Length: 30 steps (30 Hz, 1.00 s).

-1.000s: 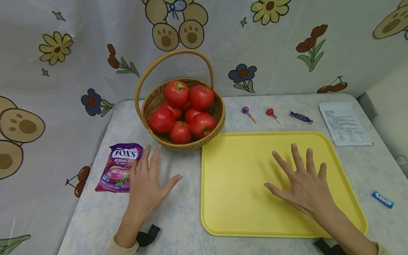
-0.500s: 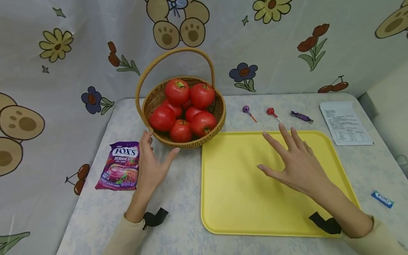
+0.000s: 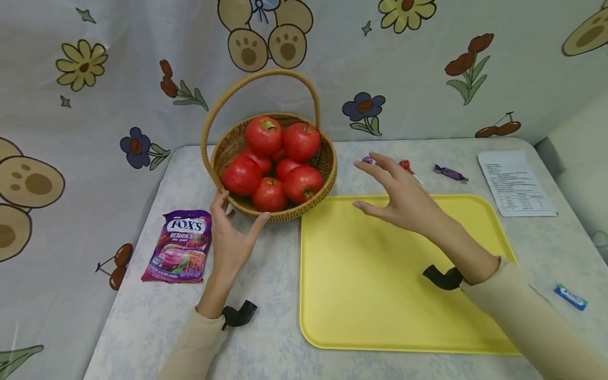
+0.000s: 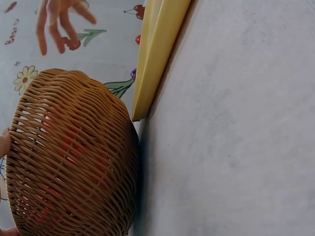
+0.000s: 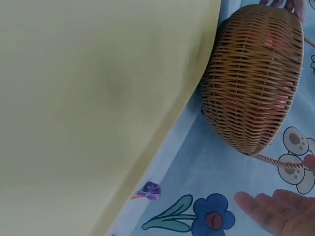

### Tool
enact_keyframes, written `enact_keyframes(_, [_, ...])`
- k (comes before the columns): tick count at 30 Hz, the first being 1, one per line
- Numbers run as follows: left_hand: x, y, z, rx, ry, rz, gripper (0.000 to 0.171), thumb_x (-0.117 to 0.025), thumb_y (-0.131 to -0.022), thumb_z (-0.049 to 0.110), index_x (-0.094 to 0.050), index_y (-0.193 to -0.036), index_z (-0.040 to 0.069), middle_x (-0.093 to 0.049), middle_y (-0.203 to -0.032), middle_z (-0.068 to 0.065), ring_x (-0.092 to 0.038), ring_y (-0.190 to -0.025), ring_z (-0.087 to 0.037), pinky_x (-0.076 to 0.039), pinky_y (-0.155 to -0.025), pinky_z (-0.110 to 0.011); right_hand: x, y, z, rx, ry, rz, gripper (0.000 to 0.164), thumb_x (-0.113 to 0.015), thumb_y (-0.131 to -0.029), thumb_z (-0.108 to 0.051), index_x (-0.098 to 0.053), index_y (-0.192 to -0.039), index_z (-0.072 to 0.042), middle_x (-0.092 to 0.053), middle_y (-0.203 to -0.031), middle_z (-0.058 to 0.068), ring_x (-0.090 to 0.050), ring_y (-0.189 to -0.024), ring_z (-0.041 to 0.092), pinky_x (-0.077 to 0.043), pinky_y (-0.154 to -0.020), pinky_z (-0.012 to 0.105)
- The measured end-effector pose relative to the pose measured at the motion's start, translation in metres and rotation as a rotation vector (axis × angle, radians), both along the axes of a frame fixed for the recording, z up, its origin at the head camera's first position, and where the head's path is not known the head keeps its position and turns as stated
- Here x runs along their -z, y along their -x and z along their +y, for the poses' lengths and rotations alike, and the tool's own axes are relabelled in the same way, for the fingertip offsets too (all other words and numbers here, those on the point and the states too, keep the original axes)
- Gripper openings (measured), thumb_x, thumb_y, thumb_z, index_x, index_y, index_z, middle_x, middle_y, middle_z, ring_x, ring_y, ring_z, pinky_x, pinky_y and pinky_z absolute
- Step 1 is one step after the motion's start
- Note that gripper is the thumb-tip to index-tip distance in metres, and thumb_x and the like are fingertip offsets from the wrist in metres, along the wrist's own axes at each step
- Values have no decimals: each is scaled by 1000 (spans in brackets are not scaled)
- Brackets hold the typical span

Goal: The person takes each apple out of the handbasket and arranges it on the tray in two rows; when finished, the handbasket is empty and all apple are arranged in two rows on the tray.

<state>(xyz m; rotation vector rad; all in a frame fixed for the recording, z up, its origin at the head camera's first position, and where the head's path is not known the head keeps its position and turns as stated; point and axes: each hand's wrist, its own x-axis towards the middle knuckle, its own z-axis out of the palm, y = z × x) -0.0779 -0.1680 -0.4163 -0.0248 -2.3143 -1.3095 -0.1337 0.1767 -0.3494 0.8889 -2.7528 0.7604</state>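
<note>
A wicker basket [image 3: 329, 184] with a tall arched handle stands on the table, filled with several red apples [image 3: 263, 137]. My left hand [image 3: 231, 240] is at its near left side, fingertips on the rim and thumb stretched toward the front edge. In the left wrist view the woven side of the basket [image 4: 74, 162] fills much of the picture. My right hand [image 3: 406, 198] hovers over the far part of the yellow tray [image 3: 380, 301], fingers extended toward the basket and holding nothing. Part of that hand [image 5: 275, 211] shows low in the right wrist view.
A purple candy bag [image 3: 178, 250] lies left of my left hand. Behind the tray are a purple lollipop [image 3: 367, 160], partly hidden, a red lollipop [image 3: 406, 166] and a wrapped candy [image 3: 449, 173]. A printed white sheet [image 3: 515, 184] and a blue candy [image 3: 570, 297] lie to the right.
My left hand has moved forward and slightly right from beside the candy bag to the basket rim. My right hand has moved left and forward across the tray, toward the basket.
</note>
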Motion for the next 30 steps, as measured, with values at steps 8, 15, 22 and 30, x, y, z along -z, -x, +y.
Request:
enact_keyframes(8, [2,1,-1,6,-24,4,89,-84,-77,28,-31,-143,2,-27,-157,-11,-39,-138,-32,-43,-104,-51,-15,43,-33,-122,56,76,70,-81,-81,-31,-49,-142,-17,-40,-150,19,-46,-132,37,-52,-91,55])
enact_keyframes(15, [2,1,-1,2,-38,-2,87,-84,-77,28,-32,-142,2,-28,-157,-10,-38,-139,-28,-43,-104,-49,-21,80,-60,-224,83,66,64,-80,-83,-25,-51,-139,-15,-40,-147,20,-53,-118,35,-53,-77,43])
enact_keyframes(22, [-3,0,2,20,-84,2,86,-85,-77,17,-31,-141,-2,-26,-157,-17,-36,-140,-33,-44,-105,-53,-17,104,-81,-254,94,-53,65,-80,-83,-23,-51,-140,-15,-38,-148,18,-41,-134,35,-44,-104,52])
enact_keyframes(30, [-28,-9,15,39,-88,28,81,-82,-78,9,-31,-137,-9,-26,-152,-28,-35,-138,-42,-44,-100,-60,-9,122,-96,-310,25,25,62,-80,-81,-27,-53,-137,-16,-40,-146,19,-41,-133,36,-43,-105,52])
